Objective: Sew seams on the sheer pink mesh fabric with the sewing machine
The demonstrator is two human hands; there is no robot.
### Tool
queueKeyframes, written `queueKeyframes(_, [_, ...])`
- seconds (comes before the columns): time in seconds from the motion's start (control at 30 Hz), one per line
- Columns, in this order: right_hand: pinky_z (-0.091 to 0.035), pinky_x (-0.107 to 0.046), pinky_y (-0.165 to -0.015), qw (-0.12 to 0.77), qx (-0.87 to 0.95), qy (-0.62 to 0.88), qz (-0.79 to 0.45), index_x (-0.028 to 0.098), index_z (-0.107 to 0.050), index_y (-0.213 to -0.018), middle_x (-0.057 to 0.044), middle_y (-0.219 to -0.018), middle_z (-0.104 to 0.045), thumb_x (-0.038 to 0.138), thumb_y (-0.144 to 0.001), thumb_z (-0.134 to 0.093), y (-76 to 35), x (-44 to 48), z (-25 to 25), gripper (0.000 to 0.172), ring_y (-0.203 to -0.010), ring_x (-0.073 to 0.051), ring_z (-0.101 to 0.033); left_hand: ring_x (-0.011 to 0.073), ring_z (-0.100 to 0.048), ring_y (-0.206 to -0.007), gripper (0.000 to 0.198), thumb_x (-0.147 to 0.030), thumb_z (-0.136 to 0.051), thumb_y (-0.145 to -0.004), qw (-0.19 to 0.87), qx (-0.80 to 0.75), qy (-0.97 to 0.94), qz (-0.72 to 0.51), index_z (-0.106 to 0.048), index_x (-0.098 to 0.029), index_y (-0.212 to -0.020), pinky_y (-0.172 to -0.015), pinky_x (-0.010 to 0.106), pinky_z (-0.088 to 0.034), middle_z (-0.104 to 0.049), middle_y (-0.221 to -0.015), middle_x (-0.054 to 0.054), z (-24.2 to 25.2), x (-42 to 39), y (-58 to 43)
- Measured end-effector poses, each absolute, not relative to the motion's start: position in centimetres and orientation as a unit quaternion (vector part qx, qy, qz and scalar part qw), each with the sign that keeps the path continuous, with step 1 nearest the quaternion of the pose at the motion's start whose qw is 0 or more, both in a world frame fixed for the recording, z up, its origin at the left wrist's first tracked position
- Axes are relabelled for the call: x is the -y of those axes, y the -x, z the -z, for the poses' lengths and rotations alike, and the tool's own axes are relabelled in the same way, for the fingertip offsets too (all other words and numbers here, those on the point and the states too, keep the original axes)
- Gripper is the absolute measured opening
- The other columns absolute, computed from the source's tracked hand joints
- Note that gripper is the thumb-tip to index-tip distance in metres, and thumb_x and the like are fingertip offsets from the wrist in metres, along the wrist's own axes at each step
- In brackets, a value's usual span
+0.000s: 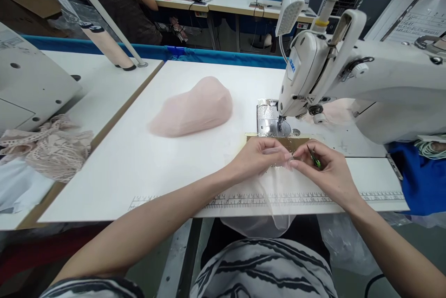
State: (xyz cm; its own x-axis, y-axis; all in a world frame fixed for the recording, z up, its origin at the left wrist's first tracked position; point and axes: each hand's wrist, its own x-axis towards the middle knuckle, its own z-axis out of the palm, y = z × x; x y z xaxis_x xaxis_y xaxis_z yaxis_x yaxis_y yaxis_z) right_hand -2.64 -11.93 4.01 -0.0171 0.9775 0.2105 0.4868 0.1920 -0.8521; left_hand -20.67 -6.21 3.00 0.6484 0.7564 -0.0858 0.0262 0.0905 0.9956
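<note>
Just in front of the sewing machine's needle area, both hands meet over a piece of sheer pale pink fabric (273,196), which hangs over the table's front edge toward the lap. My left hand (259,155) is closed, pinching the gathered fabric between thumb and fingers. My right hand (325,168) pinches at the same edge, its fingertips nearly touching the left ones. Tucked in its fingers are small thread snips (315,158) with a dark blade and a bright green part, mostly hidden. Behind the hands is the presser foot (280,123) on its metal plate.
A folded pink sheer piece (198,107) lies left on the white table. The sewing machine (324,70) stands at the right. A printed ruler (230,202) runs along the front edge. Beige lace trim (62,147) is heaped far left. Another person (118,1) is at the back.
</note>
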Motion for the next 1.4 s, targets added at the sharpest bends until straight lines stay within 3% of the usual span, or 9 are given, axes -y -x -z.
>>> queueKeyframes(0.73, [-0.036, -0.027, -0.055, 0.409, 0.665, 0.543, -0.31, 0.022, -0.061, -0.072, 0.001, -0.07, -0.057, 0.033, -0.082, -0.065, 2.4, 11.7, -3.5, 0.016, -0.059, -0.011, -0.042, 0.0008, -0.033, -0.04, 0.024, -0.039, -0.062, -0.084, 0.679, -0.305, -0.609, -0.274, -0.06, -0.015, -0.08, -0.041, 0.018, -0.026, -0.067, -0.075, 0.0, -2.9, 6.2, 20.6])
queueKeyframes(0.8, [-0.037, -0.027, -0.056, 0.418, 0.669, 0.536, -0.299, 0.022, -0.061, -0.073, 0.001, -0.071, -0.057, 0.032, -0.083, -0.065, 2.3, 11.7, -3.4, 0.015, -0.06, -0.012, -0.043, 0.0023, -0.044, -0.046, 0.021, -0.036, -0.062, -0.086, 0.691, -0.287, -0.605, -0.272, -0.059, -0.015, -0.082, -0.049, 0.018, -0.036, -0.067, -0.075, 0.0, -2.8, 6.2, 20.6])
queueKeyframes(0.87, [-0.038, -0.028, -0.057, 0.436, 0.666, 0.538, -0.277, 0.022, -0.061, -0.073, 0.001, -0.07, -0.055, 0.032, -0.083, -0.065, 2.2, 11.6, -3.3, 0.014, -0.062, -0.013, -0.045, 0.0075, -0.06, -0.067, 0.017, -0.032, -0.061, -0.087, 0.711, -0.262, -0.595, -0.268, -0.06, -0.015, -0.088, -0.069, 0.022, -0.046, -0.068, -0.076, 0.001, -2.8, 6.1, 20.5])
queueKeyframes(0.97, [-0.04, -0.03, -0.058, 0.449, 0.675, 0.533, -0.244, 0.023, -0.061, -0.075, 0.0, -0.072, -0.055, 0.03, -0.083, -0.065, 2.2, 11.3, -3.1, 0.011, -0.064, -0.014, -0.048, 0.0134, -0.064, -0.088, 0.021, -0.032, -0.061, -0.087, 0.727, -0.25, -0.588, -0.253, -0.062, -0.016, -0.1, -0.089, 0.032, -0.045, -0.068, -0.077, 0.002, -2.7, 6.0, 20.6])
queueKeyframes(1.03, [-0.041, -0.031, -0.059, 0.453, 0.689, 0.518, -0.229, 0.023, -0.062, -0.076, -0.001, -0.074, -0.056, 0.028, -0.083, -0.065, 2.2, 11.2, -2.9, 0.009, -0.066, -0.015, -0.05, 0.013, -0.064, -0.084, 0.021, -0.034, -0.063, -0.086, 0.721, -0.26, -0.595, -0.241, -0.064, -0.018, -0.099, -0.09, 0.033, -0.044, -0.067, -0.073, 0.0, -2.6, 6.0, 20.6])
queueKeyframes(1.2, [-0.045, -0.032, -0.063, 0.462, 0.721, 0.488, -0.169, 0.024, -0.062, -0.083, -0.003, -0.082, -0.055, 0.021, -0.085, -0.063, 2.2, 10.9, -2.3, 0.003, -0.073, -0.016, -0.054, 0.0108, -0.061, -0.079, 0.019, -0.034, -0.064, -0.084, 0.669, -0.266, -0.645, -0.257, -0.066, -0.016, -0.077, -0.091, 0.032, -0.044, -0.063, -0.071, -0.001, -2.5, 5.9, 20.6])
queueKeyframes(1.33, [-0.047, -0.035, -0.069, 0.474, 0.726, 0.489, -0.097, 0.024, -0.06, -0.084, -0.006, -0.091, -0.058, 0.02, -0.086, -0.06, 1.9, 10.7, -2.5, 0.004, -0.087, -0.02, -0.058, 0.0117, -0.061, -0.082, 0.02, -0.035, -0.064, -0.084, 0.654, -0.248, -0.681, -0.217, -0.067, -0.016, -0.079, -0.088, 0.031, -0.044, -0.066, -0.08, 0.001, -2.4, 5.9, 20.7])
queueKeyframes(1.4, [-0.047, -0.033, -0.062, 0.5, 0.689, 0.505, -0.142, 0.023, -0.056, -0.083, -0.005, -0.092, -0.063, 0.024, -0.087, -0.059, 1.8, 10.8, -3.0, 0.005, -0.073, -0.017, -0.059, 0.0128, -0.061, -0.083, 0.019, -0.036, -0.066, -0.082, 0.665, -0.242, -0.683, -0.181, -0.067, -0.016, -0.083, -0.085, 0.031, -0.045, -0.066, -0.084, 0.002, -2.4, 5.9, 20.7])
